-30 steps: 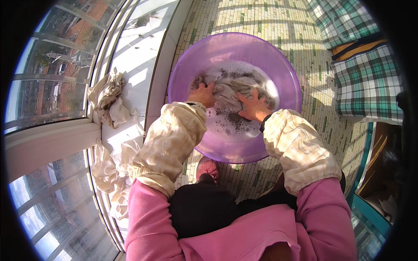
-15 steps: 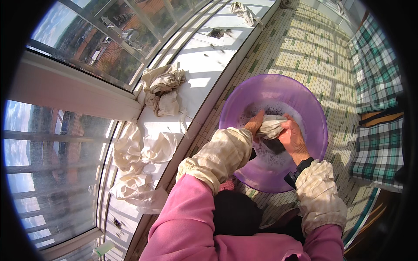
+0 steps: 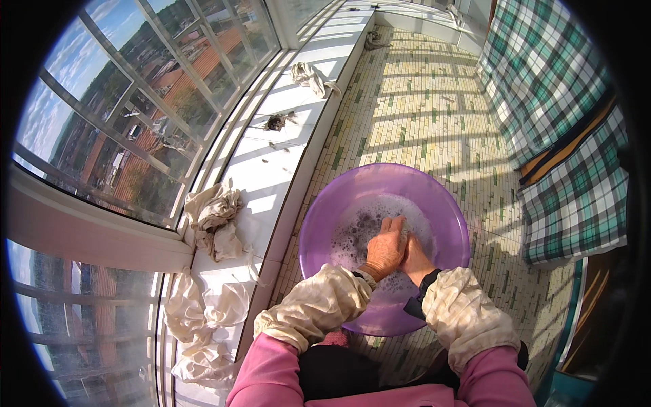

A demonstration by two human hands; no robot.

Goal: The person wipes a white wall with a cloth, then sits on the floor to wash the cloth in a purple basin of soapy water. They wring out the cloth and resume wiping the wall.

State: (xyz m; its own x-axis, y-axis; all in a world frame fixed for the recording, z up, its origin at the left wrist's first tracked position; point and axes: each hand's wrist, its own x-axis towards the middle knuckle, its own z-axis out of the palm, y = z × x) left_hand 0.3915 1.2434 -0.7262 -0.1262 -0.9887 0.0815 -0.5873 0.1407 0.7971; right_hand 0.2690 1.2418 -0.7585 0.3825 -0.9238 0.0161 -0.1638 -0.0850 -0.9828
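My left hand (image 3: 385, 252) and my right hand (image 3: 415, 262) are pressed together over sudsy water in a purple basin (image 3: 314, 227). The left one lies across the front, its fingers held close together and pointing away from me. Its back covers much of the right hand, whose fingers are mostly hidden. Whatever lies between the palms cannot be seen; no cloth shows at the hands. White foam (image 3: 388, 205) with dark bubbly patches floats around them. Cream sleeve covers, the left one (image 3: 315, 298) and the right one (image 3: 464, 312), wrap my forearms over pink sleeves.
On the white ledge at left lie a crumpled beige cloth (image 3: 215, 216), white cloths (image 3: 227, 304) and, farther off, another cloth (image 3: 308, 78). Barred windows (image 3: 129, 122) rise behind it. Green-and-white checked fabric (image 3: 549, 74) hangs at right above the tiled floor (image 3: 420, 102).
The pale cloth seen between my hands has gone from sight. My hands have come together, the left over the right. The view has shifted, so the basin sits lower and farther left.
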